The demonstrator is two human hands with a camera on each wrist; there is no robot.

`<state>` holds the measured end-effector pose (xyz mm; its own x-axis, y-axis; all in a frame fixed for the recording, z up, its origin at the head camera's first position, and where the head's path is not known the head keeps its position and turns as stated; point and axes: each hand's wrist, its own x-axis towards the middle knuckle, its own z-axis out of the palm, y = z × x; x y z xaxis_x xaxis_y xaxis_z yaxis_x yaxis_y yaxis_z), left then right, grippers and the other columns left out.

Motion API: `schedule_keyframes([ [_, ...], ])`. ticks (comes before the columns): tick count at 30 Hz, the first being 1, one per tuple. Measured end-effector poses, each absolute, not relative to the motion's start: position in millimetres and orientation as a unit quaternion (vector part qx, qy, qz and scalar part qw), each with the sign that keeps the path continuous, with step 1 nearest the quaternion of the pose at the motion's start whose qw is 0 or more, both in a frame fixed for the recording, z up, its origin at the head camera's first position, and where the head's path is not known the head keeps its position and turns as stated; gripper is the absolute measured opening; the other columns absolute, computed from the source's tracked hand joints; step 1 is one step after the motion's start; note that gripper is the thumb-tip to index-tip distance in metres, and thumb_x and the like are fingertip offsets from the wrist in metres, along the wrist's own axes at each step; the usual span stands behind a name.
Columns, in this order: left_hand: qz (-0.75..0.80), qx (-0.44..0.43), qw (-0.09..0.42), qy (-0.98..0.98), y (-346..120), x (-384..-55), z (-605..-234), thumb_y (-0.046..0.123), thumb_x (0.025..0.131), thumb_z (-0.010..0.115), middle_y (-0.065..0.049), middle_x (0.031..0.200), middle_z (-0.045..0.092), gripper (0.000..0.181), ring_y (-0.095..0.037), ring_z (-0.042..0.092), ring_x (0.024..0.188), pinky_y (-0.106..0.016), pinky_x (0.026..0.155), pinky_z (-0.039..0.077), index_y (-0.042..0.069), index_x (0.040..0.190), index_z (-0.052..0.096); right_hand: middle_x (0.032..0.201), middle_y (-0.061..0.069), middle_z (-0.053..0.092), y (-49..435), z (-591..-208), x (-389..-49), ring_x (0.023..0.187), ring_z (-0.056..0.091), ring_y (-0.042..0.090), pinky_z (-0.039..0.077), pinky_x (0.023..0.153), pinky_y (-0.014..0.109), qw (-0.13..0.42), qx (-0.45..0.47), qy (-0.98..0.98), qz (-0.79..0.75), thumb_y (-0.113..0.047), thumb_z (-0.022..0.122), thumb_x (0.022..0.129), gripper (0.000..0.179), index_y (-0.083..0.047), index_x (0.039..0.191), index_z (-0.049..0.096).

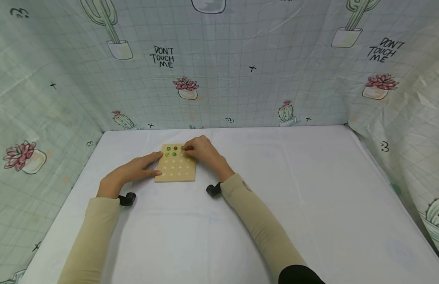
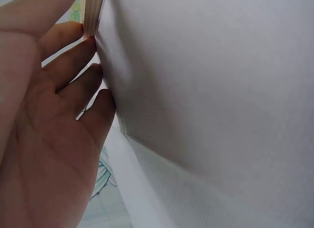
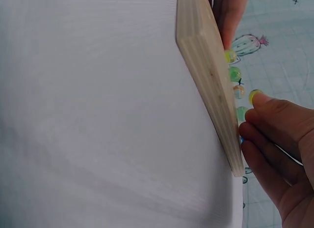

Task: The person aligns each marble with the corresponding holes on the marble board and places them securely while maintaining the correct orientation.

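A square wooden board [image 1: 174,173] with rows of shallow hollows lies on the white table. Several green and yellowish glass marbles [image 1: 174,154] sit in its two far rows. Along the board's left edge rests my left hand [image 1: 135,169], its fingers fairly straight, thumb and fingertips touching the wood. Over the far right part of the board, my right hand [image 1: 203,152] pinches a yellow marble [image 3: 254,96] at the thumb tip. The other fingertips of that hand are close to the board's edge in the right wrist view. The hand hides the board's far right corner from the head view.
The white cloth of the table [image 1: 276,197] surrounds the board. A patterned curtain [image 1: 226,71] with cactus drawings hangs behind and along both sides. A small black camera [image 1: 127,199] sits on the left wrist and another black camera [image 1: 213,190] on the right.
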<state>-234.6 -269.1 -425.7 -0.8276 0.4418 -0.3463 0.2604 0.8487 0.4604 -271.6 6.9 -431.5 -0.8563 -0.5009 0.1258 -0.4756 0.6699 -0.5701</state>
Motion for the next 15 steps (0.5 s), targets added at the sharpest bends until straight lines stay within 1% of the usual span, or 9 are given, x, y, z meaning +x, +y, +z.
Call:
schedule_keyframes([
  [4, 0.203, 0.196, 0.226, 0.932, -271.6, -232.7, -426.1, 0.057, 0.095, 0.063, -0.024, 0.168, 0.011, 0.096, -0.046, 0.009, 0.154, -0.064, 0.121, 0.013, 0.009, 0.164, 0.017, 0.107, 0.000, 0.078, 4.5, -432.6, -270.2, 0.093, 0.071, 0.008, 0.054, 0.077, 0.016, 0.010, -0.265, 0.917, -0.298, -0.026, 0.076, 0.094, 0.023, -0.013, 0.112, 0.080],
  [7, 0.202, 0.201, 0.225, 0.932, -272.0, -233.7, -427.4, 0.057, 0.096, 0.063, -0.023, 0.168, 0.012, 0.095, -0.045, 0.009, 0.154, -0.064, 0.121, 0.013, 0.009, 0.164, 0.017, 0.106, 0.000, 0.078, 3.7, -432.3, -269.4, 0.090, 0.070, 0.007, 0.053, 0.075, 0.016, 0.004, -0.265, 0.917, -0.297, -0.025, 0.076, 0.094, 0.022, -0.013, 0.111, 0.081],
  [9, 0.200, 0.206, 0.224, 0.931, -271.8, -234.7, -427.8, 0.057, 0.096, 0.062, -0.024, 0.167, 0.012, 0.095, -0.046, 0.010, 0.153, -0.064, 0.121, 0.014, 0.008, 0.164, 0.017, 0.106, 0.000, 0.078, 3.3, -432.4, -269.4, 0.089, 0.069, 0.006, 0.053, 0.074, 0.016, 0.001, -0.266, 0.918, -0.294, -0.026, 0.076, 0.093, 0.023, -0.013, 0.111, 0.081],
  [15, 0.196, 0.207, 0.226, 0.932, -272.3, -236.2, -428.5, 0.057, 0.096, 0.062, -0.024, 0.167, 0.012, 0.094, -0.046, 0.010, 0.153, -0.065, 0.121, 0.014, 0.009, 0.164, 0.017, 0.107, -0.002, 0.078, 0.9, -434.0, -270.2, 0.087, 0.068, 0.005, 0.052, 0.073, 0.016, -0.001, -0.260, 0.925, -0.277, -0.028, 0.076, 0.093, 0.024, -0.015, 0.113, 0.080],
])
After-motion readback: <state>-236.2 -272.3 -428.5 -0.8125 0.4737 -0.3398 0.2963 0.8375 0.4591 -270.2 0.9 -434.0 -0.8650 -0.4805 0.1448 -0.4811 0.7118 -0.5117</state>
